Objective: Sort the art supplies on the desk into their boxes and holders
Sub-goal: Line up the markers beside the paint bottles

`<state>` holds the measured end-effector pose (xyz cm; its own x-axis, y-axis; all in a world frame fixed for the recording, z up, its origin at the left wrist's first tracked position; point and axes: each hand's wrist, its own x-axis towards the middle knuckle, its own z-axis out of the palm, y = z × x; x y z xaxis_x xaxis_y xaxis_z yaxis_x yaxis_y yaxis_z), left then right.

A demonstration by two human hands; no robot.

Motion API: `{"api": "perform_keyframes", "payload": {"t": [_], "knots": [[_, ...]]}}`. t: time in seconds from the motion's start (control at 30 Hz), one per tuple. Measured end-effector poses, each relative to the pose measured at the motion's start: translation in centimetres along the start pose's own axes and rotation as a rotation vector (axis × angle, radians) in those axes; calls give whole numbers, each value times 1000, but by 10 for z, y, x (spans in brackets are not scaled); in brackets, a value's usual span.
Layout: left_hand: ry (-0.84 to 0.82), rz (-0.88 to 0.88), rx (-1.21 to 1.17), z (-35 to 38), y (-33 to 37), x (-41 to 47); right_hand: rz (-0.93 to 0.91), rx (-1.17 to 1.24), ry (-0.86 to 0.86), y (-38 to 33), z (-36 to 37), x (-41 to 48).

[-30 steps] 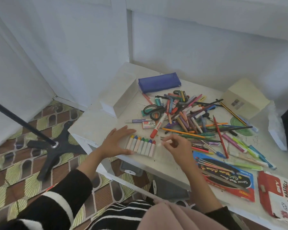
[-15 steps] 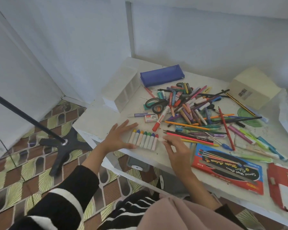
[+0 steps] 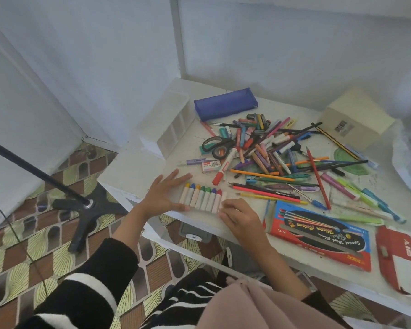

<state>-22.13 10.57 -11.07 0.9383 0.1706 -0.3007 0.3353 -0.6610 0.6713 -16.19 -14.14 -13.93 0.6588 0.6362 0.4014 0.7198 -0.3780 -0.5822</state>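
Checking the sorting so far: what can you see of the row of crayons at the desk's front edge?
The row of crayons lies flat on the white desk, side by side and touching. The pale wrapped bodies are nearest the person and the tips point away: yellow, blue, orange, two green, blue, red, then a pale one. The left hand rests flat against its left side, and the right hand touches its right end with curled fingers.

There are seven colour-tipped pastels [image 3: 203,198], one pair of scissors [image 3: 215,144], one blue pencil case [image 3: 224,103], one staples box [image 3: 211,166], one white organiser [image 3: 169,124], one beige box [image 3: 358,115], one water-colour box [image 3: 318,238], one red pastel box [image 3: 399,257], and a pen pile [image 3: 271,150] too tangled to count.
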Motion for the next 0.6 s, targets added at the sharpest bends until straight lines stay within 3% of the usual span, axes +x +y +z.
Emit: {"api": "perform_keyframes", "payload": {"t": [0.1, 0.27, 0.37, 0.6], "knots": [[-3, 13, 5, -1, 1, 0, 43, 60, 8, -3, -7, 3], [1, 18, -7, 1, -1, 0, 215, 98, 162, 9, -42, 26], [8, 24, 0, 1, -1, 1, 346, 109, 149, 21, -75, 57], [25, 44, -9, 4, -11, 3, 704, -203, 148, 104, -108, 131]]}}
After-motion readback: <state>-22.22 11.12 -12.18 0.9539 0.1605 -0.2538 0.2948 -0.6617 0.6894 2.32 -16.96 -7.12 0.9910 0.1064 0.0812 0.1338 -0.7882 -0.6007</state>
